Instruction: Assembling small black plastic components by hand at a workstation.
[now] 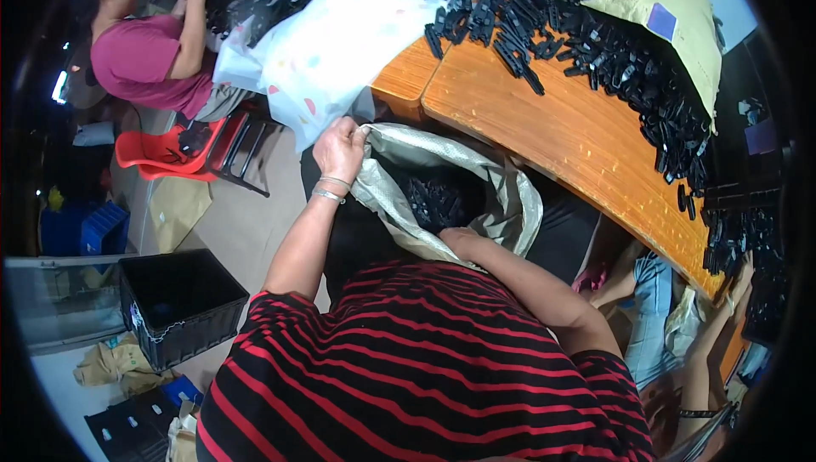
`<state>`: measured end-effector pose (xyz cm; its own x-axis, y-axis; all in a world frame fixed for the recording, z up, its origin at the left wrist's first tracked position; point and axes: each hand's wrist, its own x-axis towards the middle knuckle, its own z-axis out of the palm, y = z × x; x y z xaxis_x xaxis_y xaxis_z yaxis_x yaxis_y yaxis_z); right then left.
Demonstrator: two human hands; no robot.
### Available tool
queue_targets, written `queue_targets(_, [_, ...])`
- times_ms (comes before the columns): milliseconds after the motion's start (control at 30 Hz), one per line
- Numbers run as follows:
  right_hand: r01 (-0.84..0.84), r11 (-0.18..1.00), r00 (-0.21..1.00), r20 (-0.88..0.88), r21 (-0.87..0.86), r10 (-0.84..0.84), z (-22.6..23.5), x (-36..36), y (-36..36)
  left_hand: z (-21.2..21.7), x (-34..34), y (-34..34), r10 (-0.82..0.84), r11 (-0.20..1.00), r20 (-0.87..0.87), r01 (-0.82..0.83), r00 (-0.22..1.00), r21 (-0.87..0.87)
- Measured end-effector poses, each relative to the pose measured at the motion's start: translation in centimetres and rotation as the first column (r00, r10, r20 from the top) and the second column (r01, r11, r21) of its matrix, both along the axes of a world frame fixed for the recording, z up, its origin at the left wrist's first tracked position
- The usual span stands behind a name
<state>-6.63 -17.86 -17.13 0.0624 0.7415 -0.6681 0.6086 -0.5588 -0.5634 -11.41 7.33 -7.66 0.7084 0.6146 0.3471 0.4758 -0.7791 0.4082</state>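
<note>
A pale woven sack (517, 207) with an opened mouth sits at my lap, against the table's edge. My left hand (338, 154) is closed around its rim on the left side, beside a hanging corner of white plastic sheet. Inside the sack lies a heap of small black plastic parts (432, 200). My right hand (461, 243) reaches over the near rim into the sack. Its fingers are out of sight down there, so whether they hold any parts does not show.
Black parts (595, 45) are piled across the wooden table (544, 122), partly under the white plastic sheet (331, 37). A full pale sack (671, 3) stands at far right. One co-worker (140, 54) sits far left, another person's arm (714, 343) is at right. A black crate (183, 292) rests left.
</note>
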Motion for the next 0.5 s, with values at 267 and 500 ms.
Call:
queue_targets(267, [0.181,0.98,0.983,-0.053,0.088,-0.177,2.9,0.9,-0.1,-0.5,1.1,1.7,0.036,0.998,-0.011,-0.036,0.999,-0.042])
queue_targets(500, [0.028,0.987,1.0,-0.017,0.156,-0.026,5.7,0.0,2.0,1.3,2.3,4.6,0.033,0.997,0.047,-0.036,0.998,0.07])
